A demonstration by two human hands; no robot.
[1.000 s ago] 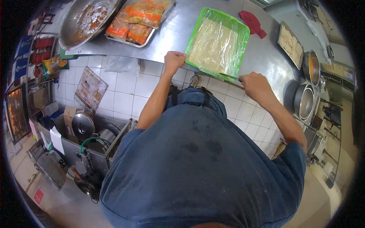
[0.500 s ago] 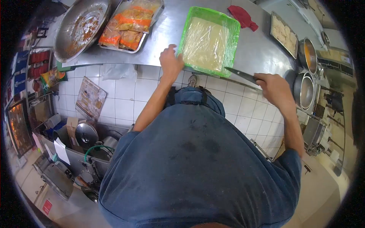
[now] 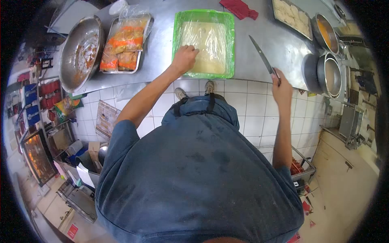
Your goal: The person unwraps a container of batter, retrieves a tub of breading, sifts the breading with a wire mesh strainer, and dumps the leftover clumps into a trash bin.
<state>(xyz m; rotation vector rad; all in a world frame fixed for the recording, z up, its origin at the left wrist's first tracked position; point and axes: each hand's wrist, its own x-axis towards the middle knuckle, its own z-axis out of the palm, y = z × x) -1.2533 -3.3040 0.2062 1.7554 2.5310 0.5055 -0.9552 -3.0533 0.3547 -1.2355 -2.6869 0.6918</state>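
Observation:
A green tray (image 3: pixel 231 44) lies at the front edge of the steel table, with clear plastic film (image 3: pixel 208 40) stretched over the pale content inside. Over the tray's left front part is my left hand (image 3: pixel 185 60), its fingers bent and close to the film; whether they pinch any of it is hidden. To the right of the tray, my right hand (image 3: pixel 281 87) is closed round the dark handle of a knife (image 3: pixel 262 56). The blade points up and away to the left, apart from the tray.
On the steel table (image 3: pixel 158 52), a large soiled metal bowl (image 3: pixel 81 54) and a tray of orange-labelled packs (image 3: pixel 123 46) stand at left. A red cloth (image 3: pixel 240 9), a tray of pale pieces (image 3: pixel 291 17), a pot of orange liquid (image 3: pixel 326 33) and metal bowls (image 3: pixel 330 75) are further right.
My left hand has moved from the tray's left corner onto the film. The knife has left the tray's front right corner and now points upward in my right hand. The view has shifted.

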